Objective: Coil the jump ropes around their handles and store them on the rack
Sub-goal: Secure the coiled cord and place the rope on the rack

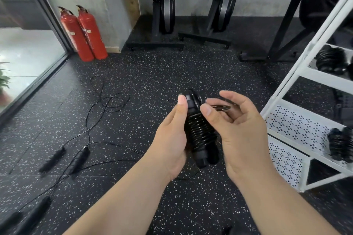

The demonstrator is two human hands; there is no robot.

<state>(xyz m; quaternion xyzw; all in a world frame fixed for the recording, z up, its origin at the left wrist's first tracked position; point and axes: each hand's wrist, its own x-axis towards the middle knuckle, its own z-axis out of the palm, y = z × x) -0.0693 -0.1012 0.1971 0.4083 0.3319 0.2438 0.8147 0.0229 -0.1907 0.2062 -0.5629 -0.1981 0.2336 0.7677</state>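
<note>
- Left hand (172,135): clasped round the held jump rope (199,133), thumb laid along the upper end, fingers behind the bundle.
- Held jump rope: two black handles side by side, roughly upright, in mid-air in front of the person and just left of the rack. The cord is wound in close turns round the middle of the handles; the butt ends stick out bare below.
- Right hand (240,126): fingers curled, thumb and fingertips pinching a small loop of the same cord beside the top of the handles.
- Rack (282,133): white frame with perforated shelves, at the right edge of the view.
- Upper shelf: one wound rope bundle (330,61), black, lying on the shelf surface.
- Lower shelf: what appears to be a pair of wound bundles (342,145) lying together; the edge of the view is blurred, so the count is uncertain.
- Floor (152,74): black speckled rubber. A loose jump rope (80,158) lies uncoiled to the left, its cord trailing in open loops. Further dark handles (36,213) lie at the bottom left corner.
- Two red fire extinguishers (89,36) stand against the wall, well apart from the rack.
</note>
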